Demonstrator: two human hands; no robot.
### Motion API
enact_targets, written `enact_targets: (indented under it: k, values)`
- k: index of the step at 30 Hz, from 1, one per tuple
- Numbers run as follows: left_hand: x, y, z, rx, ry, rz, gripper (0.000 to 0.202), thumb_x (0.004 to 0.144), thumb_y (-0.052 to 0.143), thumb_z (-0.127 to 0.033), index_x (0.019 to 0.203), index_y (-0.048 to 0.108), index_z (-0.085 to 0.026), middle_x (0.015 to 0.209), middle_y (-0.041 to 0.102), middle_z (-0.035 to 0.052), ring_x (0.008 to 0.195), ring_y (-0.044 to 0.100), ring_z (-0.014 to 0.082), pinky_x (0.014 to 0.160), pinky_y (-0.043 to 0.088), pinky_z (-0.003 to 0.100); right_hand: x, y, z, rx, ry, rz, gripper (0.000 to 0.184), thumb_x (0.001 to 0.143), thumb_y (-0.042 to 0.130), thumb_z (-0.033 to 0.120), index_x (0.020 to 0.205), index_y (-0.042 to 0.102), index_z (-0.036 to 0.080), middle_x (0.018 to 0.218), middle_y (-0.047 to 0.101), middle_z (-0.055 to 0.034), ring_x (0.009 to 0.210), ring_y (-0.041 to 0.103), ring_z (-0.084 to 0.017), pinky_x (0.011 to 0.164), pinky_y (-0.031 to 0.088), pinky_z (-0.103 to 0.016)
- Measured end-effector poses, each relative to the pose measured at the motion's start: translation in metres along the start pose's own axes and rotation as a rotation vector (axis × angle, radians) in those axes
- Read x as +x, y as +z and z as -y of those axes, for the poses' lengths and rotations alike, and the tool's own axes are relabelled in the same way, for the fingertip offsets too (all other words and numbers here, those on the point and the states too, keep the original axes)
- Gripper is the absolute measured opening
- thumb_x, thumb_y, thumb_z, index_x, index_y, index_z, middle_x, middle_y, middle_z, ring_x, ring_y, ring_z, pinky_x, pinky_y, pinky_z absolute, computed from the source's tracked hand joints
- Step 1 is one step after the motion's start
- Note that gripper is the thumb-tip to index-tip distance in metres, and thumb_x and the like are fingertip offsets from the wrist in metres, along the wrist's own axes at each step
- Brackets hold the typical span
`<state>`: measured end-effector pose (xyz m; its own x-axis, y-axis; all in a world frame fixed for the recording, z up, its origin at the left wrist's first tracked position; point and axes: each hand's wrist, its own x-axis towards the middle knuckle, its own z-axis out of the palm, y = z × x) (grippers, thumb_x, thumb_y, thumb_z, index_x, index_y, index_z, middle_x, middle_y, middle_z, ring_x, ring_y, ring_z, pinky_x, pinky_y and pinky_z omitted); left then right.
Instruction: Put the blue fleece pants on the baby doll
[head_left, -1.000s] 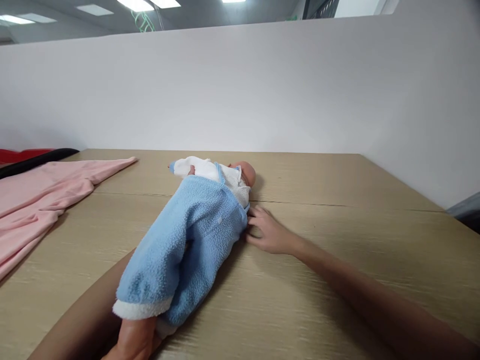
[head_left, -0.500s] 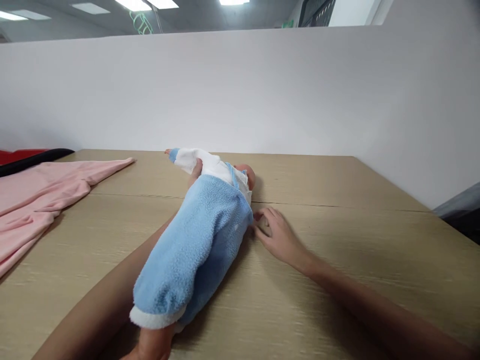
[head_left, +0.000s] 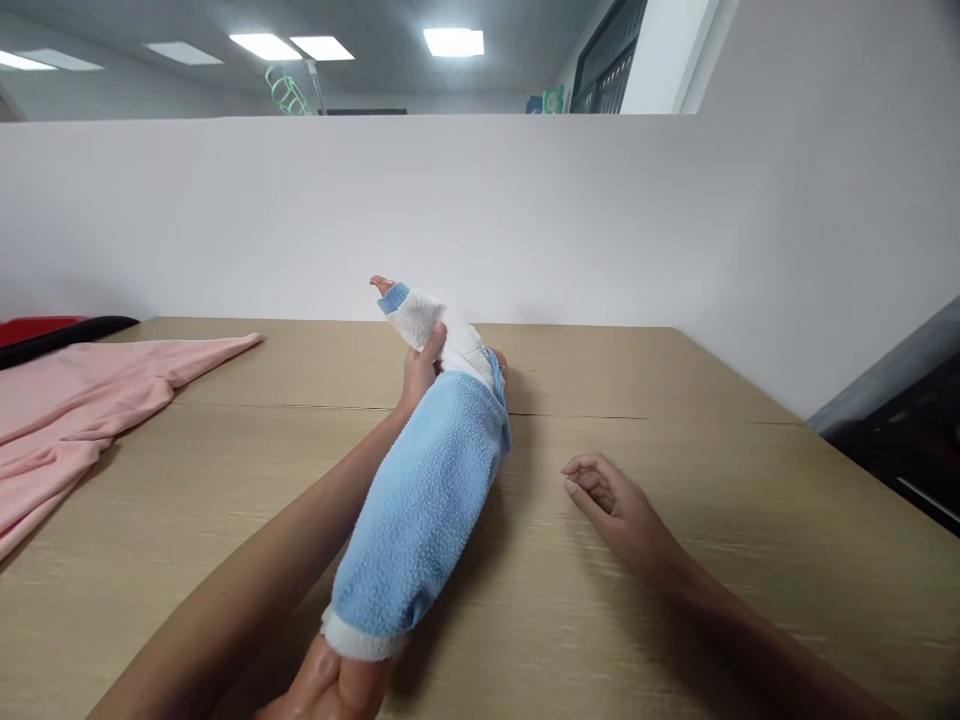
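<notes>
A baby doll (head_left: 427, 480) in a light blue fleece suit with white sleeves lies on its side on the wooden table (head_left: 675, 560), head away from me, bare feet at the near edge. My left hand (head_left: 418, 370) is closed on the doll's white-sleeved arm, holding it raised. My right hand (head_left: 611, 505) rests on the table to the right of the doll, apart from it, fingers loosely curled with nothing in them.
A pink cloth (head_left: 82, 400) lies spread at the left of the table, with a red and black object (head_left: 52, 332) behind it. A white partition wall (head_left: 525, 210) runs along the far and right edges.
The doll has rolled further onto its side and its sleeved arm has been lifted by my left hand. My right hand has pulled away from the doll's side to the right.
</notes>
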<state>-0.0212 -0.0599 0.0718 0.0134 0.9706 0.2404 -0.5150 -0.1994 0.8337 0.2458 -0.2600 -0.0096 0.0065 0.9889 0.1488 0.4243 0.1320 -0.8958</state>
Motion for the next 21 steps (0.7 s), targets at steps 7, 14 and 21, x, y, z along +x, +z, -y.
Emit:
enact_targets:
  k: [7, 14, 21]
  values:
    - [-0.010, 0.018, 0.006, 0.000, 0.045, 0.023, 0.065, 0.082, 0.087, -0.056, 0.131, 0.065, -0.019, 0.118, 0.076, 0.0091, 0.106, 0.073, 0.0270, 0.092, 0.058, 0.038, 0.002, 0.000, -0.002, 0.049, 0.001, 0.011, 0.033, 0.101, 0.063, 0.056, 0.113, 0.059, 0.025, 0.086, 0.057, 0.0002, 0.081, 0.058, -0.021, 0.075, 0.048, -0.036]
    - [-0.021, 0.039, 0.012, 0.041, 0.083, 0.070, 0.067, 0.082, 0.086, -0.059, 0.132, 0.064, -0.019, 0.126, 0.075, 0.0115, 0.118, 0.070, 0.0304, 0.102, 0.058, 0.041, 0.001, 0.001, -0.006, 0.039, -0.003, 0.021, 0.032, 0.102, 0.062, 0.055, 0.116, 0.058, 0.026, 0.092, 0.062, -0.0018, 0.084, 0.061, -0.023, 0.077, 0.050, -0.037]
    - [-0.023, 0.051, 0.025, 0.123, 0.139, 0.154, 0.059, 0.089, 0.079, -0.057, 0.131, 0.066, -0.017, 0.132, 0.073, 0.0126, 0.120, 0.069, 0.0303, 0.105, 0.055, 0.041, 0.003, -0.002, -0.004, 0.077, 0.009, -0.017, 0.037, 0.101, 0.063, 0.059, 0.120, 0.062, 0.026, 0.111, 0.070, -0.0073, 0.104, 0.067, -0.027, 0.095, 0.055, -0.042]
